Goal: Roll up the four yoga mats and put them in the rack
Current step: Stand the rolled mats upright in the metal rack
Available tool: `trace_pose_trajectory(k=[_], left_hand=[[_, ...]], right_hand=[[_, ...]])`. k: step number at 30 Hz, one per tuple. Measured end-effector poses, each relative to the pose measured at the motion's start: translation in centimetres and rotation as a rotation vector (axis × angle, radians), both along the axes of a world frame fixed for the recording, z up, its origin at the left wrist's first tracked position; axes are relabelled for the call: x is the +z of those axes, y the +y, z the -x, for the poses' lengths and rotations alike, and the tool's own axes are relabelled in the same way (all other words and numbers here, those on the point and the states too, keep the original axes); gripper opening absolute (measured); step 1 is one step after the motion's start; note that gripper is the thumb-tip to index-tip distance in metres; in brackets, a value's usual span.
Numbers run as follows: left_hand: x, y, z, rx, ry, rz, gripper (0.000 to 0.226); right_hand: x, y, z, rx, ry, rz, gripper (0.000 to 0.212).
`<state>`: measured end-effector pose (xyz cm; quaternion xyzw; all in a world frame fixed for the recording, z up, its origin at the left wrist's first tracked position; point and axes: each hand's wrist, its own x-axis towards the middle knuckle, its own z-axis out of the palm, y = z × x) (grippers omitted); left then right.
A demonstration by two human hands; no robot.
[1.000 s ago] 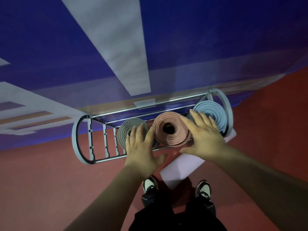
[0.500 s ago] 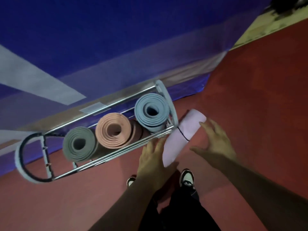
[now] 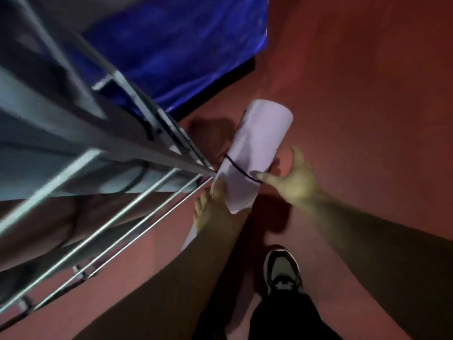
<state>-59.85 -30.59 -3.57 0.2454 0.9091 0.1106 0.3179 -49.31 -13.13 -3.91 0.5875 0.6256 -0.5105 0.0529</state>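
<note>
The rack (image 3: 157, 155), seen whole from above a second ago with three rolled mats standing in it, now fills the left of the view as blurred close bars, since the person has bent down beside its end. Both hands have left those mats and gone to the fourth one, so only this last mat seems left to store. The left hand (image 3: 214, 214) touches the mat's near end, but its grip cannot be told. The pale lilac mat (image 3: 259, 143) lies rolled on the red floor (image 3: 367, 119), just beside the rack, with a thin dark band (image 3: 239, 169) round it and a loose corner sticking out. The right hand (image 3: 297, 184) is spread open, its thumb on the mat by the band.
</note>
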Motion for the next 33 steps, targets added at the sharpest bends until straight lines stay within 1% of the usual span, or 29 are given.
trace_pose_trajectory(k=[2, 3, 4, 5, 8, 10, 12, 13, 15, 17, 19, 22, 23, 24, 26, 28, 31, 33], left_hand=[[-4.8, -0.2, 0.5, -0.022, 0.044, 0.051, 0.119], [-6.5, -0.6, 0.8, -0.053, 0.034, 0.067, 0.124], [-7.7, -0.9, 1.1, -0.077, 0.002, 0.070, 0.127], [-8.6, -1.1, 1.4, -0.090, -0.020, 0.053, 0.129], [-8.8, -1.4, 1.9, -0.110, -0.036, -0.005, 0.128], [-7.1, -1.1, 1.4, -0.122, -0.097, 0.005, 0.127], [-4.1, -0.6, 0.0, -0.110, -0.184, 0.000, 0.125], [-2.1, -0.2, -0.9, -0.089, -0.224, -0.039, 0.121], [2.7, 0.9, -2.2, 0.016, -0.325, -0.142, 0.113], [8.7, 2.2, -2.9, 0.134, -0.461, -0.212, 0.107], [15.9, 4.6, -2.9, 0.170, -0.510, -0.287, 0.100], [26.8, 8.0, -2.3, 0.077, -0.481, -0.399, 0.082], [30.2, 9.0, -2.1, 0.062, -0.466, -0.432, 0.075], [33.4, 9.9, -1.9, 0.074, -0.430, -0.442, 0.072], [39.9, 11.1, -1.0, 0.155, -0.352, -0.463, 0.073], [45.9, 11.1, 0.2, 0.220, -0.330, -0.543, 0.069], [53.8, 8.9, 2.5, 0.284, -0.291, -0.611, 0.076], [58.1, 6.2, 4.0, 0.280, -0.252, -0.669, 0.076]], right_hand=[[-4.8, -0.3, 1.8, -0.148, 0.085, 0.089, 0.134], [-6.5, -0.5, 2.6, -0.244, 0.135, 0.143, 0.138], [-7.8, -0.9, 3.5, -0.338, 0.189, 0.195, 0.138], [-9.1, -1.3, 4.1, -0.410, 0.234, 0.254, 0.131], [-9.8, -2.0, 4.5, -0.476, 0.294, 0.416, 0.087], [-8.3, -1.9, 3.3, -0.492, 0.326, 0.452, 0.077], [-5.5, -1.4, 1.3, -0.488, 0.367, 0.418, 0.069], [-3.4, -0.9, 0.1, -0.478, 0.397, 0.392, 0.067], [1.6, 0.4, -2.4, -0.448, 0.437, 0.325, 0.077], [7.6, 1.8, -4.9, -0.386, 0.462, 0.276, 0.085], [14.6, 3.3, -6.7, -0.358, 0.496, 0.237, 0.091], [25.4, 4.5, -7.3, -0.306, 0.527, 0.216, 0.100], [28.8, 4.8, -7.2, -0.279, 0.532, 0.199, 0.103], [32.1, 4.9, -6.9, -0.261, 0.544, 0.175, 0.105], [38.2, 5.0, -5.8, -0.218, 0.571, 0.121, 0.106], [44.0, 4.6, -4.5, -0.143, 0.614, 0.091, 0.109], [52.0, 3.9, -2.5, -0.026, 0.717, 0.135, 0.098], [56.5, 3.4, -1.3, 0.071, 0.767, 0.141, 0.096]])
